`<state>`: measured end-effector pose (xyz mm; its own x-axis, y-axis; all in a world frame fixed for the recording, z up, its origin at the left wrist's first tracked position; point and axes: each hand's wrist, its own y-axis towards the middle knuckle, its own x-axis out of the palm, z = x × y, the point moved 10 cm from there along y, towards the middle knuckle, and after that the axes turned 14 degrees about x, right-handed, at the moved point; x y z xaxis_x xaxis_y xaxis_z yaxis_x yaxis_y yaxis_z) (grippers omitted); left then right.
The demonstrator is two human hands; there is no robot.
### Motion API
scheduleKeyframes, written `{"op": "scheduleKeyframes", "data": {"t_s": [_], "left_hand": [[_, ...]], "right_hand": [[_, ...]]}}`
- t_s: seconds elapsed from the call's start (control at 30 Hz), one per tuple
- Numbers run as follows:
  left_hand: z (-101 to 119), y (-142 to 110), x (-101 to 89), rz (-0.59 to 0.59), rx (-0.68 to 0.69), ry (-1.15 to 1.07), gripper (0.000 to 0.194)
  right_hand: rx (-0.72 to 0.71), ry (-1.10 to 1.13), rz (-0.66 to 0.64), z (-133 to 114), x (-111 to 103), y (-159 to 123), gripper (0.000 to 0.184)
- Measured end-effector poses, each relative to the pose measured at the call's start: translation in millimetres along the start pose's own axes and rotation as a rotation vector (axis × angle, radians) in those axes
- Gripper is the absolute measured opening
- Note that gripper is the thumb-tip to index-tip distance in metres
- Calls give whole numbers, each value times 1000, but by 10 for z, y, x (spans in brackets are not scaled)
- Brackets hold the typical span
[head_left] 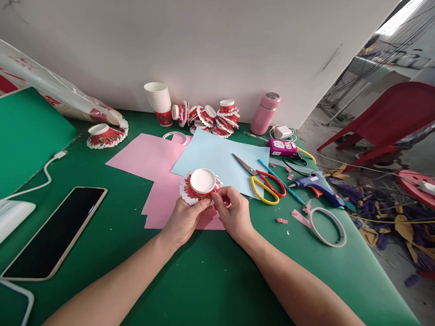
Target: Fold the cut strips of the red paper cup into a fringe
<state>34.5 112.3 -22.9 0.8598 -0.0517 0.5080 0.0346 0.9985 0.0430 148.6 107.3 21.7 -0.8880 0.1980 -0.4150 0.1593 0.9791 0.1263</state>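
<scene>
Both hands, left and right, pinch the cup above the pink paper; its white round base faces up, its long axis roughly upright, red-and-white pleated strips fanning around it.

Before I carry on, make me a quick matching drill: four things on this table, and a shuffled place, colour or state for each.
1. Nearest cut paper cup
2. Scissors
3. Glue gun
4. Flask

A. Blue and orange, near the pencil
B. Pink, upright by the wall
C. Held by the left hand and right hand
D. Red-and-yellow-handled, partly on light blue paper

Pairs: 1-C, 2-D, 3-A, 4-B
</scene>
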Motion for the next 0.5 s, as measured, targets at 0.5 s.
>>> {"op": "scheduleKeyframes", "data": {"t_s": [0.5], "left_hand": [[-6, 19, -31, -10, 14, 57, 41]], "right_hand": [[129, 103, -58, 107, 38, 22, 24]]}}
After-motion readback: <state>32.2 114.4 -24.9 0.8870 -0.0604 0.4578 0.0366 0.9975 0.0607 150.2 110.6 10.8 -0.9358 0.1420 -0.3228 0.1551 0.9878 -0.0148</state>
